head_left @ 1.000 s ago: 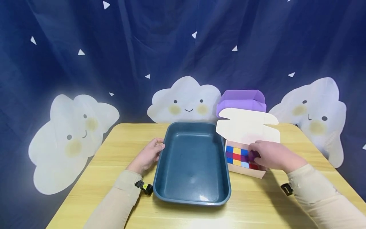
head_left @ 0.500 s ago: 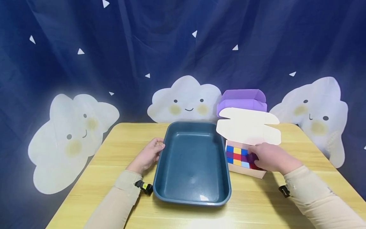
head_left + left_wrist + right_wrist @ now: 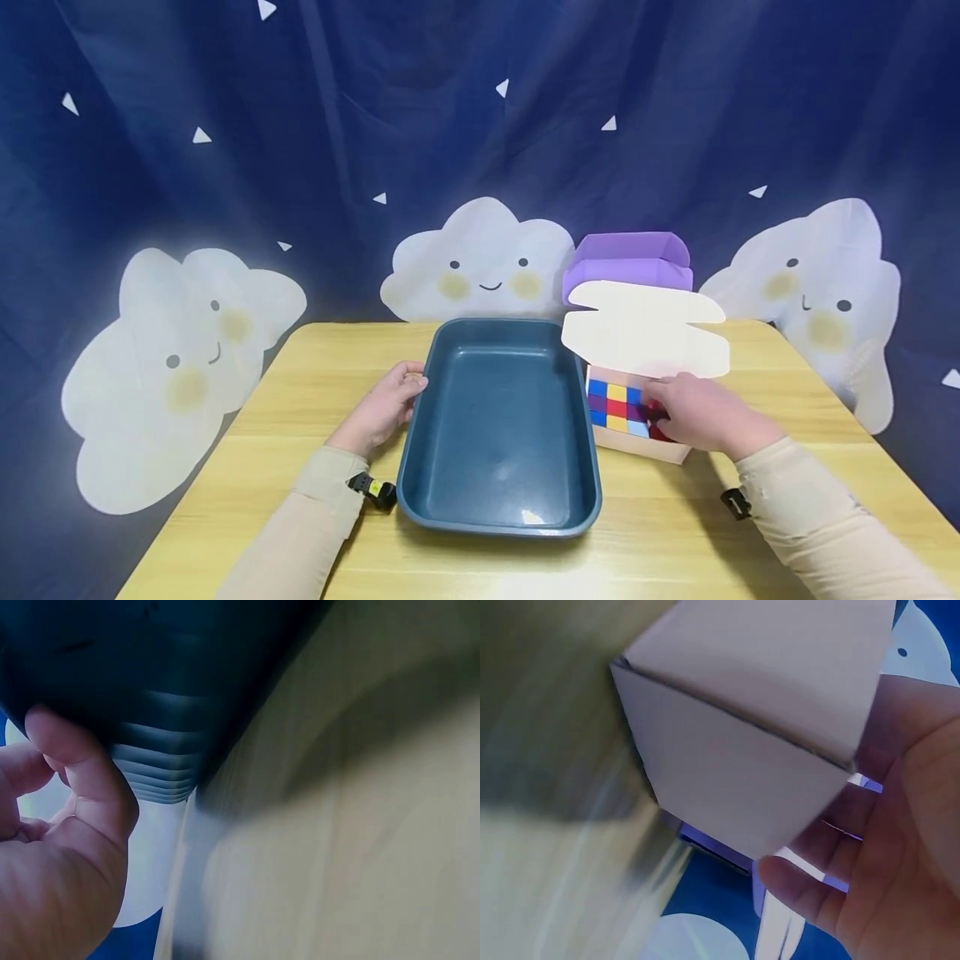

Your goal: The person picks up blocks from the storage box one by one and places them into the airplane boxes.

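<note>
A dark blue-green rectangular tray (image 3: pixel 510 433) lies in the middle of the table. My left hand (image 3: pixel 382 408) is at its left long side, thumb (image 3: pixel 64 735) against the outer wall near the rim and the other fingers loosely bent beside it. To the right stands an open pale pink cardboard box (image 3: pixel 637 446) holding rows of blue, yellow, red and purple blocks (image 3: pixel 617 408). My right hand (image 3: pixel 708 412) reaches into the box's right end, fingers down among red blocks (image 3: pixel 655 408). In the right wrist view the box wall hides what those fingertips hold.
The box's white lid (image 3: pixel 645 337) is folded back behind it. A purple open box (image 3: pixel 630 262) stands farther back. A dark blue curtain (image 3: pixel 450 100) with white clouds hangs behind the wooden table (image 3: pixel 322 350).
My right hand has shifted slightly lower and leftward at the box. Red shows by its fingers where dark purple showed before. The left hand stays at the tray; the whole view moved slightly.
</note>
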`<state>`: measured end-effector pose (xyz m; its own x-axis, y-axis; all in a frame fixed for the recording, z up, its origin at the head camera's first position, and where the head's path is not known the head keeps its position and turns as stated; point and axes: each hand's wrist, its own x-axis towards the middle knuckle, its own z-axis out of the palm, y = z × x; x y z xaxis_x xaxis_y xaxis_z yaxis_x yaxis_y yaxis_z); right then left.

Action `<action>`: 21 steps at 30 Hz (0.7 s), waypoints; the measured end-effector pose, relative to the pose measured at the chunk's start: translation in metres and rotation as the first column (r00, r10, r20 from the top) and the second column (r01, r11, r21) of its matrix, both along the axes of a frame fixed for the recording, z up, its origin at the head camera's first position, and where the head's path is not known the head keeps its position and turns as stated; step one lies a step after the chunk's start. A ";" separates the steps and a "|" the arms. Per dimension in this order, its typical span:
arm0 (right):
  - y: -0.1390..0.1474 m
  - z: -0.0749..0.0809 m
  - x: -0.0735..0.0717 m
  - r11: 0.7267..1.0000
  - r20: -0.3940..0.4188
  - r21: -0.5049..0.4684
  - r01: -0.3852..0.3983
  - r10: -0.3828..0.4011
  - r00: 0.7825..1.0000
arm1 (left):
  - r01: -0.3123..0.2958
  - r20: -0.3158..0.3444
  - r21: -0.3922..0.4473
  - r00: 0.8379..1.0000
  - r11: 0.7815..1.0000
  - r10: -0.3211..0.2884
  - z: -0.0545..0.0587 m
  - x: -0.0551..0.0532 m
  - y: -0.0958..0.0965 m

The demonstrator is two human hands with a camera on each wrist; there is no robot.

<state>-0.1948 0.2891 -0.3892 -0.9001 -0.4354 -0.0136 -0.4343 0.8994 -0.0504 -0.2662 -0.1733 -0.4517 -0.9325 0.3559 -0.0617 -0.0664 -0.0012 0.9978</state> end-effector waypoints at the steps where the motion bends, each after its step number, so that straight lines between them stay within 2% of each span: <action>1: 0.000 -0.001 0.001 1.000 -0.008 -0.006 0.005 -0.005 1.000 | -0.004 -0.005 0.000 1.000 1.000 0.004 0.001 0.000 0.000; 8: 0.001 -0.011 0.007 0.999 -0.039 -0.035 0.041 -0.042 0.998 | -0.015 0.010 -0.010 1.000 1.000 0.015 -0.001 0.003 0.001; 11: 0.001 -0.012 0.010 0.997 -0.076 -0.070 0.025 -0.030 0.997 | -0.012 0.016 -0.005 1.000 1.000 0.012 -0.003 0.003 0.000; 16: 0.000 -0.004 0.014 0.984 -0.113 -0.173 -0.032 0.012 0.993 | 0.003 -0.002 0.002 1.000 1.000 -0.003 -0.003 0.000 -0.002; 21: 0.000 -0.003 0.022 0.993 -0.133 -0.117 -0.009 -0.006 0.991 | -0.001 0.003 0.005 1.000 1.000 0.001 -0.004 -0.004 -0.001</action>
<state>-0.1723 0.2893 -0.3921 -0.8899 -0.4283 0.1570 -0.4455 0.8900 -0.0973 -0.2697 -0.1744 -0.4560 -0.9327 0.3553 -0.0624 -0.0692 -0.0066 0.9976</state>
